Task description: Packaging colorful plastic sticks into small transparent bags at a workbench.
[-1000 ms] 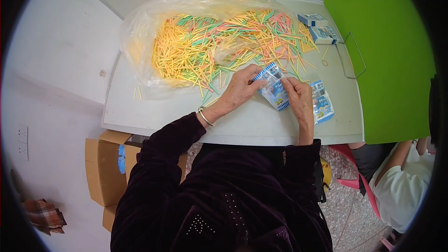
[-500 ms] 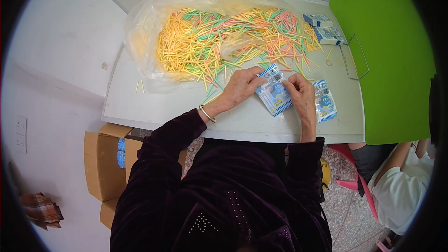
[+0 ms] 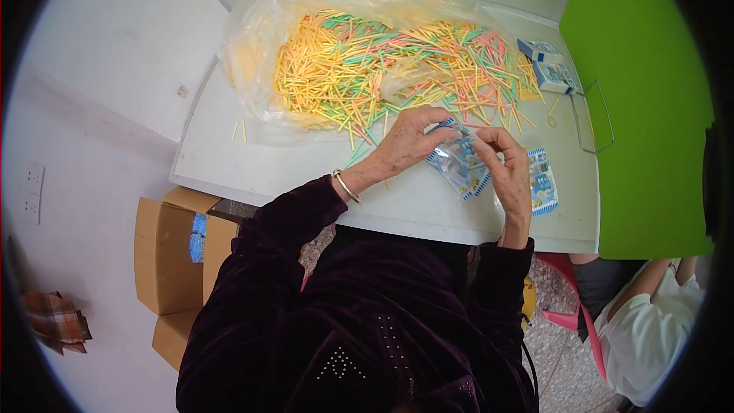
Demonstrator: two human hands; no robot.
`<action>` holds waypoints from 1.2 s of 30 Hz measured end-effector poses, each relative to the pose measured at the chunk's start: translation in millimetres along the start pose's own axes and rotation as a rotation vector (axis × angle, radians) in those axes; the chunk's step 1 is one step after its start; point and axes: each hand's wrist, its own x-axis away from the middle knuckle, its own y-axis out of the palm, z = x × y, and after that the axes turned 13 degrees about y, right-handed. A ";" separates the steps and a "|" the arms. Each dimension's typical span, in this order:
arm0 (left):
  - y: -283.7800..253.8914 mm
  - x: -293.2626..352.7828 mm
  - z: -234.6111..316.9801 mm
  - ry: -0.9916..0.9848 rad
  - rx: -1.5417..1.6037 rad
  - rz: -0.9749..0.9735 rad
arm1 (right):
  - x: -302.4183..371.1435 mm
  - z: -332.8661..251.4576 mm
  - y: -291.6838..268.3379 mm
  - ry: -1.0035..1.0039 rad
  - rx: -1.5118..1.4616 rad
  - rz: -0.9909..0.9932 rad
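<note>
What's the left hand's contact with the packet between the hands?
Touching: in the head view, the left hand grips the packet near its upper-left corner, thumb over it.

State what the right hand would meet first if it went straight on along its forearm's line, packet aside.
Past the packet, probably the right end of the heap of coloured sticks. Depth is unclear: the right hand may be raised enough above the table to pass over them.

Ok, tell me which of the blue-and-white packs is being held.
The pack pinched by the left hand and right hand; the others rest on the table: one beside the right wrist, two farther back.
</note>
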 end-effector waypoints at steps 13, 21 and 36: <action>-26.6 24.0 5.6 0.211 -0.519 0.019 | -3.8 5.1 44.2 -0.087 0.248 0.008; -56.0 33.1 1.0 0.176 -0.471 -0.048 | -3.3 5.8 64.0 0.006 0.135 -0.116; -148.1 -39.7 -74.2 0.290 -1.414 -0.211 | -15.1 31.4 70.2 0.106 0.014 -0.187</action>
